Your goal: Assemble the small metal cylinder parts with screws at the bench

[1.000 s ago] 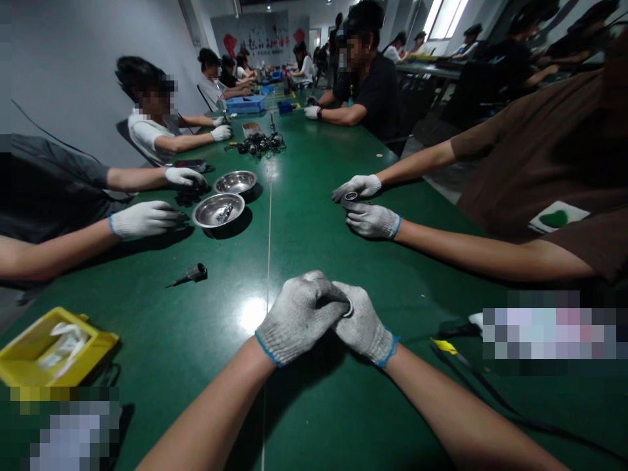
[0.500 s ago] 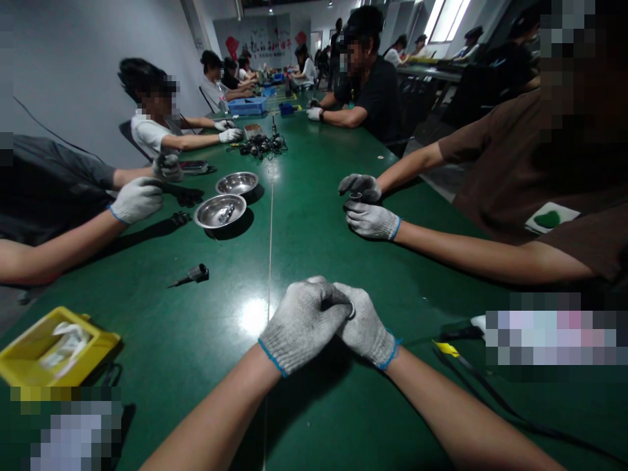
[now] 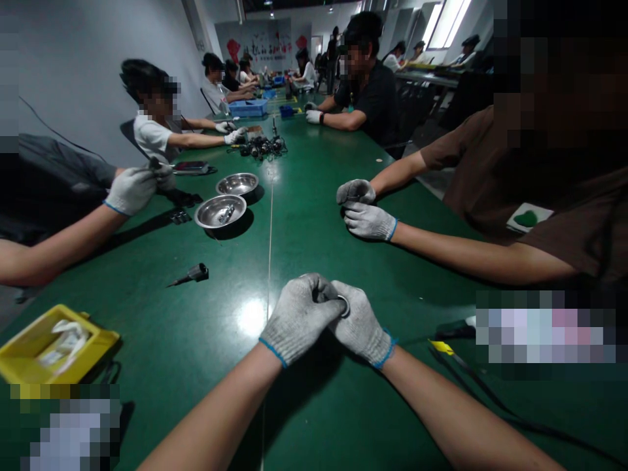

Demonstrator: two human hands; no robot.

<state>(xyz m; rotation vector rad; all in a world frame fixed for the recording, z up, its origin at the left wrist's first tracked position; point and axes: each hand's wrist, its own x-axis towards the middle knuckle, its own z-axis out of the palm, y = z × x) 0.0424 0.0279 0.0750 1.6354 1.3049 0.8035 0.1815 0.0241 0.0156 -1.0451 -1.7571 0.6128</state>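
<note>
My left hand (image 3: 300,320) and my right hand (image 3: 362,327), both in light grey knit gloves with blue cuffs, meet above the green table (image 3: 314,432). Between them is a small round part with a shiny metal rim (image 3: 346,306); most of it is hidden by the gloves. The left thumb presses on the part near its rim. My right hand's fingers are closed round it from the other side. To the left of my hands, a black tapered tool or housing with a thin tip (image 3: 191,275) lies on the table.
Two steel bowls (image 3: 197,219) stand ahead on the left, the nearer holding small metal parts. A yellow bin (image 3: 105,343) with white pieces sits at the left edge. A black cable with a yellow tag (image 3: 441,347) runs along the right. Co-workers' gloved hands (image 3: 370,221) work on both sides.
Both my hands stay together on the round part, shifted very slightly; more of its rim shows now. The left co-worker's hands have come together, and the right co-worker's now cover their part.
</note>
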